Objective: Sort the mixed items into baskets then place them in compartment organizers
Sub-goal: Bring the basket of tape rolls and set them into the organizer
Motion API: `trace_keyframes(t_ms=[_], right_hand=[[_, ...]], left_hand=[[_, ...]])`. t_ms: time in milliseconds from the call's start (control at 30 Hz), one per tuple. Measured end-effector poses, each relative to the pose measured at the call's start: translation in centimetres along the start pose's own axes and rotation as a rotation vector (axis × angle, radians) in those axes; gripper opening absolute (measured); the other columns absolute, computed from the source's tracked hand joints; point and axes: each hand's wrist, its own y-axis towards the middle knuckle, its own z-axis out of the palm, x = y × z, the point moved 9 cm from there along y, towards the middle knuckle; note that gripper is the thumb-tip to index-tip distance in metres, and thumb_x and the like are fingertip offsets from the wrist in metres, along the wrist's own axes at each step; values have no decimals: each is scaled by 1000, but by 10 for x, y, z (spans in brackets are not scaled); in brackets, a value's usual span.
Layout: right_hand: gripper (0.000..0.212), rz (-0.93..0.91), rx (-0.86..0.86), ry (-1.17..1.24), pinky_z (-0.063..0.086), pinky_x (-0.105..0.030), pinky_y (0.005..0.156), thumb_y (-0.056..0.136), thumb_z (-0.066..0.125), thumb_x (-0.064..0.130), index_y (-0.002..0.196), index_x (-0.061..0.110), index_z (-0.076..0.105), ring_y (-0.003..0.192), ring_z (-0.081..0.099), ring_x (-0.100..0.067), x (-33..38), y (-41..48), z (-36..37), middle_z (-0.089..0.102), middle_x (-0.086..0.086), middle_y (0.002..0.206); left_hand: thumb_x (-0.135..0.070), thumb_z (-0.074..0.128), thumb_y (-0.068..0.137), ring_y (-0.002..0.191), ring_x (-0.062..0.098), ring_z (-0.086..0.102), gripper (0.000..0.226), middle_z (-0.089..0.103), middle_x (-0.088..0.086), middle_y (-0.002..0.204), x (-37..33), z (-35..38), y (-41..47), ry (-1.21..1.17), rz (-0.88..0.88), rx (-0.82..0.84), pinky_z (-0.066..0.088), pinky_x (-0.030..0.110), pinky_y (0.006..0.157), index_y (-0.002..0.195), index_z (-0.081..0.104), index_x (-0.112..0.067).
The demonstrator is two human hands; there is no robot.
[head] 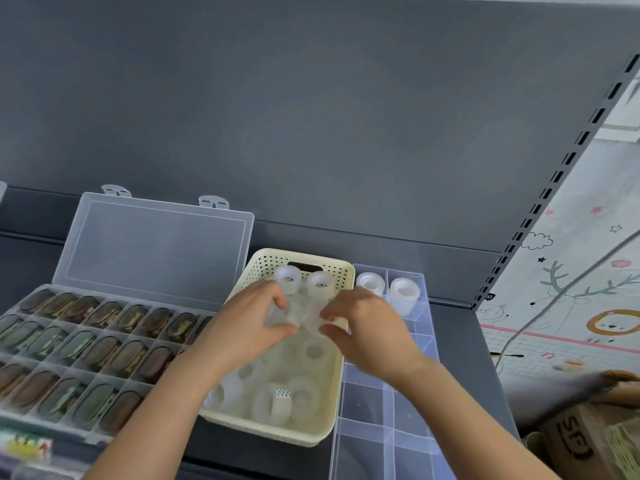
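Loose tape rolls [273, 403] lie in the near end of the basket [277, 434], which sits between the full left organizer [86, 341] and the right organizer [408, 403]. Over its middle, the left hand [249, 323] and right hand [367, 327] each curl fingers and thumb round a clump [301, 315] of clear rolls held between them. Farther back, 2 cells already hold stacks [403, 292]. Best to keep the clump squeezed from both sides, lift it level and lower it into the nearest vacant cell.

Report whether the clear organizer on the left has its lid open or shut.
Open. Its lid stands tilted back behind the organizer, whose filled compartments lie uncovered.
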Motion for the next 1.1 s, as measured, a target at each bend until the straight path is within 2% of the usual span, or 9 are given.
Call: trace_keyframes(t_ms=[100,233,333,433,567,700,767,967,1100], right_hand=[[14,93,-193,74,46,-37,86,87,66,17,99,15,74,98,58,-26,-26,-8,-33,70,-2,100],[16,233,-288,-11,48,-37,78,86,66,10,99,13,75,95,59,-31,-69,-26,-55,71,-4,99],[18,321,-242,-67,47,-31,77,87,66,16,102,19,74,98,58,-26,-97,-38,-54,70,1,104],[18,394,-154,-109,44,-27,74,87,65,24,103,24,73,98,57,-20,-117,-44,-45,68,4,105],[20,445,-18,-140,47,-28,79,89,60,28,105,29,71,101,57,-18,-131,-44,-31,67,4,107],[20,464,62,-161,50,-30,83,89,60,31,106,31,70,102,60,-19,-138,-38,-23,67,5,109],[19,476,101,-165,52,-30,83,88,62,30,104,30,71,100,61,-19,-139,-35,-19,68,4,107],[20,526,180,-152,52,-28,72,84,65,34,91,18,73,89,62,-21,-146,-28,-8,69,-2,95],[18,498,179,-155,53,-31,75,86,59,27,91,17,74,90,60,-23,-145,-29,-6,70,-4,94]], left_hand=[[-32,76,78,93,-2,52,21,50,-24,111,-29,-5,12,-149,77,-77,43,23,80,77,57,-22],[-27,75,81,103,7,52,11,54,-12,119,-72,2,32,-158,192,-155,44,27,88,85,71,-17],[-28,69,85,100,9,47,14,56,-8,103,-103,15,46,-12,297,-168,43,29,79,91,73,-16],[-23,56,92,97,16,45,14,52,-6,93,-121,45,59,292,362,-23,40,31,67,86,67,-17],[-6,55,82,92,21,47,26,40,-4,83,-122,71,68,527,361,82,26,29,61,67,35,-13],[-10,57,83,95,25,52,4,53,3,91,-117,86,72,648,348,173,28,28,68,82,58,-14],[-13,58,84,95,24,51,8,49,1,86,-117,91,72,682,372,196,26,27,71,86,66,-14],[-24,56,91,96,21,43,16,41,-1,84,-119,98,74,671,429,250,19,27,77,93,71,-18],[-20,53,89,90,21,42,17,41,-1,81,-118,96,71,645,425,246,21,27,75,85,69,-19]])
